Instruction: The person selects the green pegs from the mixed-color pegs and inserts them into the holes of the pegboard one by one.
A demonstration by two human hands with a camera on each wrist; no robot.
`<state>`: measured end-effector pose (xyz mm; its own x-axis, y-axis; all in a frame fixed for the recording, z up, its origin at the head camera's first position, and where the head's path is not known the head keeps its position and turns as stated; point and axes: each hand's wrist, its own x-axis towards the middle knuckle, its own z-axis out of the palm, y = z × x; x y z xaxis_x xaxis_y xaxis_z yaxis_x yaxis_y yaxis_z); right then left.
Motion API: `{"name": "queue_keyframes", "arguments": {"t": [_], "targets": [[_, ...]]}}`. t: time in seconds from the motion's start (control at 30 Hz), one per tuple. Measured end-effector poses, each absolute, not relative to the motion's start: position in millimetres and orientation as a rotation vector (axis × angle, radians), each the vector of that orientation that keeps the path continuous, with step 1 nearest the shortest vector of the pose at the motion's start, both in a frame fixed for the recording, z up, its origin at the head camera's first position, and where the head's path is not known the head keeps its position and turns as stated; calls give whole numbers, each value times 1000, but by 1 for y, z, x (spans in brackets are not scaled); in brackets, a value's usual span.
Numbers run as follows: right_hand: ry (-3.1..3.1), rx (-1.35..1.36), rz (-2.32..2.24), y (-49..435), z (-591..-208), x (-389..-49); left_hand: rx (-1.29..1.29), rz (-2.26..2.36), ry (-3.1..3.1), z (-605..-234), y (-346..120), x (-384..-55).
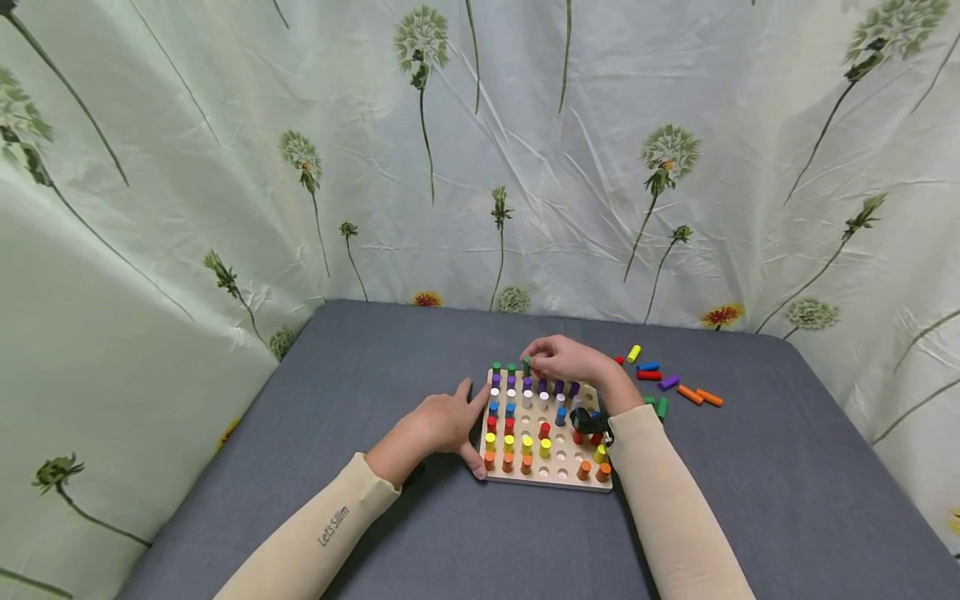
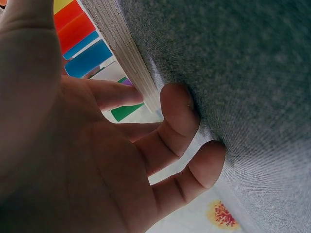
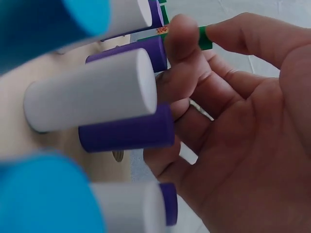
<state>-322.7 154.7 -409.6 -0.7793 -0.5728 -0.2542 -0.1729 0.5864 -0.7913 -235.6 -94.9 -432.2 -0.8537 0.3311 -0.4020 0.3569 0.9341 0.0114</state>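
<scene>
A wooden pegboard (image 1: 572, 481) holds upright coloured pegs in rows, from green at the far side through purple, white, blue, red and yellow to orange in front. My right hand (image 1: 573, 360) pinches a green peg (image 1: 527, 367) between thumb and index finger at the far row, right of two standing green pegs. In the right wrist view the green peg's end (image 3: 206, 39) shows; its lower part is hidden by fingers and purple pegs. Spread along the board's left edge (image 2: 127, 53), my left hand (image 1: 442, 425) touches it, thumb at the near corner.
Loose pegs lie on the grey table (image 1: 390, 350) right of the board: yellow (image 1: 633, 354), blue (image 1: 648, 367), red (image 1: 648, 376), purple (image 1: 670, 382), orange (image 1: 690, 394) and green (image 1: 662, 408). A flowered cloth (image 1: 480, 250) hangs behind the table.
</scene>
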Motion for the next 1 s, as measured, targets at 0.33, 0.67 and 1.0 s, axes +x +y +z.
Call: {"name": "queue_keyframes", "arguments": {"t": [0.33, 0.67, 1.0], "targets": [[2337, -573, -1020, 152, -414, -328, 499, -73, 2684, -429, -96, -235], [2348, -577, -964, 148, -414, -328, 510, -41, 2678, -431, -95, -236], [2348, -546, -935, 149, -416, -328, 502, -37, 2677, -429, -96, -234]]}}
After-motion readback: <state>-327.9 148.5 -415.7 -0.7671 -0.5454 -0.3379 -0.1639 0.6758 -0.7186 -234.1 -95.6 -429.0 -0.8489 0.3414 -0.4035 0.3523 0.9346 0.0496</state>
